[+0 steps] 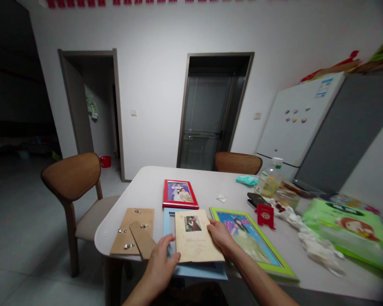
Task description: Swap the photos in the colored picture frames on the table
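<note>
A cream card [196, 246] with a small dark picture near its top lies over a light blue frame [168, 221] at the table's front edge. My right hand [221, 236] grips the card's right edge between thumb and fingers. On the card's left side, my left hand [162, 261] has its thumb at the lower left edge and its fingers by the blue frame; whether it grips anything is unclear. A brown backing board [130, 229] with metal clips lies to the left, its stand partly behind my left hand.
A red photo frame [180, 194] lies behind the card, a green one [252, 242] to its right. Farther right are a bottle [270, 178], a phone [258, 199], crumpled tissues [319, 250] and a green tissue pack [351, 229]. Chairs [72, 176] stand left and behind.
</note>
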{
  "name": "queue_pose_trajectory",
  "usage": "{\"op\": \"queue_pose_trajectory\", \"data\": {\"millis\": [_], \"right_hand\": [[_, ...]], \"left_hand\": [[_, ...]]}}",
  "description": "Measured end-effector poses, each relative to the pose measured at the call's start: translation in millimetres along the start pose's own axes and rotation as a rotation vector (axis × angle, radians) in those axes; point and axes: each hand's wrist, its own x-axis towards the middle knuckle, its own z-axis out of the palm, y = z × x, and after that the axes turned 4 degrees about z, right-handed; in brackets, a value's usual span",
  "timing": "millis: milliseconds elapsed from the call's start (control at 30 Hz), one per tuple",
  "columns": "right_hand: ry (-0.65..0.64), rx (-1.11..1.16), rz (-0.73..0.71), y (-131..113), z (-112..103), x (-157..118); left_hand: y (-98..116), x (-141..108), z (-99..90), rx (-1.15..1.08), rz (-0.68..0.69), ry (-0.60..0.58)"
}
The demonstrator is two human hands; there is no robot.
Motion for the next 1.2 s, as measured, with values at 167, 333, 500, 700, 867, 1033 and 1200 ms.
{"op": "queue_pose_trajectory", "data": {"millis": [167, 333, 500, 700, 867, 1033, 1200], "right_hand": [[-0.035, -0.105, 0.013, 6, 17, 7], [0.022, -0.217, -0.006, 0, 23, 9], [0.074, -0.401, -0.053, -2, 20, 3], [0.134, -0.788, -0.107, 1, 24, -7], [0.178, -0.790, -0.138, 7, 20, -6], [0.175, -0.706, -0.186, 4, 19, -8], [-0.053, -0.509, -0.428, -33, 56, -30]], "left_hand": [[-3, -10, 14.1, 0.274, 0.153, -0.105], [-9, -12, 14.9, 0.430, 0.249, -0.162], [4, -14, 13.6, 0.605, 0.233, -0.283], [15, -13, 17.6, 0.687, 0.224, -0.311], [-3, -18, -2.5, 0.646, 0.281, -0.257], [-46, -24, -67.0, 0.761, 0.223, -0.025], [-83, -22, -104.4, 0.946, 0.111, 0.093]]}}
